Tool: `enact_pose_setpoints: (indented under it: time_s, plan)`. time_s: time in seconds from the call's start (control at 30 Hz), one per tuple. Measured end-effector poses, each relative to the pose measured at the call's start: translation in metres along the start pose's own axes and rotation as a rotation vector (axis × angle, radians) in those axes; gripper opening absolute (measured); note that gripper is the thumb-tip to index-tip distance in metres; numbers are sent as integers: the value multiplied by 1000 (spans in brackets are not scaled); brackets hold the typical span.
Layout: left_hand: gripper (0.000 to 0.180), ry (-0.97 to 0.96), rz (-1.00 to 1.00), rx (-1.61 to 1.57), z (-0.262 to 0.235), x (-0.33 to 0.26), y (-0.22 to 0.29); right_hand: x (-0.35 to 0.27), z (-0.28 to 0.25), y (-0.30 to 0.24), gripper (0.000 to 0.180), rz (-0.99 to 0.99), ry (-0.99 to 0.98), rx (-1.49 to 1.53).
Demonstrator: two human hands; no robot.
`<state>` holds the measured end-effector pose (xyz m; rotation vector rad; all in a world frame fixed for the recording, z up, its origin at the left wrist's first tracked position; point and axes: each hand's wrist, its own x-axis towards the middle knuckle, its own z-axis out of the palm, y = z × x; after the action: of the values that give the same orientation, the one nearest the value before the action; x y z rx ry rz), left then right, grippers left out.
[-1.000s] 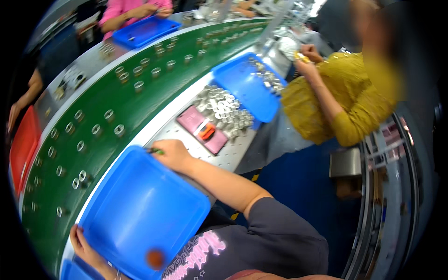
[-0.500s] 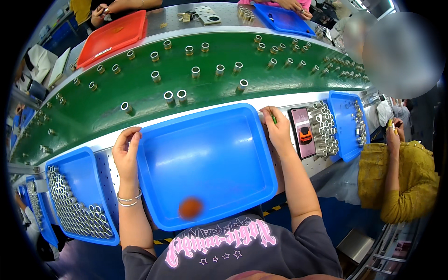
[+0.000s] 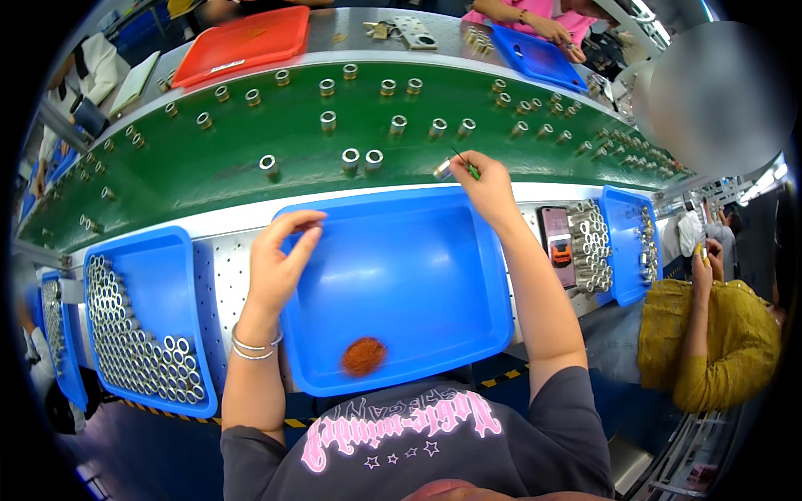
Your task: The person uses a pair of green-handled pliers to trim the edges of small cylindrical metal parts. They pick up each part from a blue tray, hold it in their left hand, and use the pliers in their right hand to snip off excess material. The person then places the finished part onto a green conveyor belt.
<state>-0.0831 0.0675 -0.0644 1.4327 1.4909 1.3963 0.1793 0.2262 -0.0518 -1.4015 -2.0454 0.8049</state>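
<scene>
My right hand (image 3: 486, 185) reaches over the green belt (image 3: 251, 125), its fingers closed round a small green-handled tool (image 3: 473, 170) with a thin dark tip. At those fingertips a short metal sleeve (image 3: 443, 171) leans over, apparently pinched. Fingers apart and holding nothing, my left hand (image 3: 277, 260) hovers by the left rim of a large blue tray (image 3: 401, 267). A fuzzy reddish-brown clump (image 3: 364, 356) lies in the tray near its front edge. Two upright metal sleeves (image 3: 362, 159) stand close together on the belt, left of my right hand.
A blue tray of many metal sleeves (image 3: 142, 334) sits at left. On the right are a phone (image 3: 558, 248), more sleeves (image 3: 590, 250) and another blue tray (image 3: 625, 242). A person in a mustard top (image 3: 706, 342) sits beyond. Across the belt lies a red tray (image 3: 246, 46).
My right hand has left the tray's far right corner and moved onto the belt, where a sleeve now tilts at its fingertips. My left hand has come off the tray's far left corner.
</scene>
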Motion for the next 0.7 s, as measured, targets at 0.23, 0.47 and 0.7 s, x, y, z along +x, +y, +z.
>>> enact_pose_setpoints:
  time_s: [0.23, 0.47, 0.7]
  plan:
    - [41, -240, -116, -286, 11, -15, 13, -46, 43, -73, 12, -5, -446, 556]
    - [40, -189, -161, -501, 13, -15, 10, -56, 57, -96, 17, -246, -260, 435]
    - [39, -131, -130, -457, 11, -16, 12, -65, 72, -114, 23, -652, -157, 93]
